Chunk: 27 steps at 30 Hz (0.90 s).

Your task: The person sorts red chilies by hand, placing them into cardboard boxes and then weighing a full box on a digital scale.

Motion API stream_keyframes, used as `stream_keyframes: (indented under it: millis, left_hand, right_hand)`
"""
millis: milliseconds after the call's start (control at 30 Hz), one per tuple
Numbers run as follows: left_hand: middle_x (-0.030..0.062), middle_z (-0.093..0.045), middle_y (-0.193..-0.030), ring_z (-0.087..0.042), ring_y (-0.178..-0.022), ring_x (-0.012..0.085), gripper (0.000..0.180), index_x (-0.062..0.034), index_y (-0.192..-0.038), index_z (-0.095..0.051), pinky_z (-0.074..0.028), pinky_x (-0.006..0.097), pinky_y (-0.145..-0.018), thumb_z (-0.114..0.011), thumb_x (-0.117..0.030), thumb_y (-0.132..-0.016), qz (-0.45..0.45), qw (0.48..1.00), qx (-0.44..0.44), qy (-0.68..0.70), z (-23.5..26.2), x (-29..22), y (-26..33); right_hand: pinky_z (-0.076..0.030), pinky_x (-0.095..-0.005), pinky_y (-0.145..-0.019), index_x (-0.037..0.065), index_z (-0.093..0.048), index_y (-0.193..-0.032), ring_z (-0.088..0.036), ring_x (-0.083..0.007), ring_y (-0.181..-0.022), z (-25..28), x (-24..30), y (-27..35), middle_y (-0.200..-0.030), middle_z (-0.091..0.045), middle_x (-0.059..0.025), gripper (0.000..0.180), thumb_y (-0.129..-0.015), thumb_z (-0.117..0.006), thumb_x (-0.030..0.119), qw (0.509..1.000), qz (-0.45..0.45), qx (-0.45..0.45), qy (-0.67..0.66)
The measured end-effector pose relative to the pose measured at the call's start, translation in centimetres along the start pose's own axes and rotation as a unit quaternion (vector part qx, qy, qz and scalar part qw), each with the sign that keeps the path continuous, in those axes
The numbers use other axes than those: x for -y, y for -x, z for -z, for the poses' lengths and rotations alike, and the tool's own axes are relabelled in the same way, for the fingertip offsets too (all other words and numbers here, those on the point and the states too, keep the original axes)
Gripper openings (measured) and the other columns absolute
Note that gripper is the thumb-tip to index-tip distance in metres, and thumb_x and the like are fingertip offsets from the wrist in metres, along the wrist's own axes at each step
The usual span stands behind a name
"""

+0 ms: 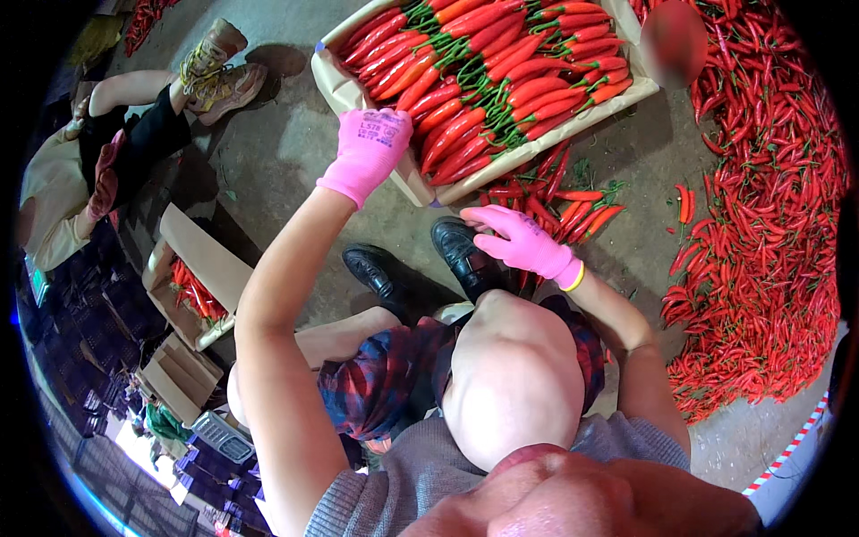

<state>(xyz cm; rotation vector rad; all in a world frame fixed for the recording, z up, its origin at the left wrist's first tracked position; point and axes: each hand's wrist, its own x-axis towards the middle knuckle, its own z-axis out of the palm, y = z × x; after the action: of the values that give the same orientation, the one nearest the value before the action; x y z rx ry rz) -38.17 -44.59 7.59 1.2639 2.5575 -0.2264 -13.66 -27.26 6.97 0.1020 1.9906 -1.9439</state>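
Note:
A paper-lined box (414, 190) of red chili peppers (501, 67) lies before me, with the peppers packed in rows and their green stems bunched together. At its left near corner is my left hand (369, 148) in a pink glove. Its fingers are curled against the pepper ends; whether one is pinched in them is hidden. My right hand (526, 242), gloved in pink too, hovers palm down below the box's near side, its fingers stretched out and slightly apart. Right beside it, a small heap of loose chili peppers (586, 215) rests on the floor.
A large pile of red chilies (761, 268) spreads along the right side. At left stands another paper-lined box (201, 259) with chilies inside. Beyond it a person (107, 170) in gloves sits. My black shoes (465, 255) are just below the box. A grey radio-like device (224, 436) lies lower left.

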Motion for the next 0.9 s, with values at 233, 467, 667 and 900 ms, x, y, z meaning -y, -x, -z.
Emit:
stream_keyframes:
  millis: [233,467,667,900]
  left_hand:
    - [0.0074,-0.069,-0.079,-0.07,-0.077,0.0285,0.022,-0.014,-0.082,-0.064,-0.051,0.044,-0.066,-0.059,-0.033,-0.092,0.017,0.997,-0.026,0.066,2.3,-0.8,2.4]
    - [0.006,-0.069,-0.08,-0.07,-0.077,0.026,0.023,-0.0144,-0.083,-0.062,-0.051,0.042,-0.067,-0.061,-0.036,-0.091,-0.004,0.996,-0.057,0.072,0.2,-4.6,2.1]
    - [0.0062,-0.069,-0.084,-0.068,-0.078,0.0282,0.016,-0.0129,-0.094,-0.065,-0.051,0.041,-0.068,-0.066,-0.028,-0.087,0.044,0.964,-0.131,0.226,1.7,-4.1,4.7]
    - [0.0122,-0.058,-0.127,-0.056,-0.112,0.0202,0.045,0.0021,-0.138,-0.047,-0.045,0.032,-0.098,-0.059,-0.01,-0.096,0.319,0.489,-0.221,0.781,-2.2,-1.4,6.1]
  right_hand:
    - [-0.052,-0.0415,-0.072,0.006,-0.068,-0.109,-0.066,-0.0296,-0.085,4.1,5.4,-6.3,-0.097,-0.066,-0.0121,0.025,-0.085,-0.069,0.013,0.911,0.22,-0.077,0.341]
    - [-0.047,-0.043,-0.077,0.014,-0.064,-0.097,-0.064,-0.027,-0.093,8.0,8.2,-20.6,-0.099,-0.065,-0.0075,0.015,-0.087,-0.065,0.024,0.766,0.168,-0.08,0.615]
    - [-0.051,-0.0416,-0.078,0.011,-0.068,-0.1,-0.066,-0.0297,-0.09,10.7,9.9,-17.7,-0.094,-0.065,-0.0096,0.021,-0.085,-0.065,0.025,0.823,0.21,-0.109,0.516]
    - [-0.046,-0.0464,-0.098,0.007,-0.055,-0.132,-0.054,-0.0394,-0.122,30.1,2.9,-14.0,-0.135,-0.056,-0.021,0.051,-0.094,-0.058,0.04,0.738,-0.003,-0.384,0.555]
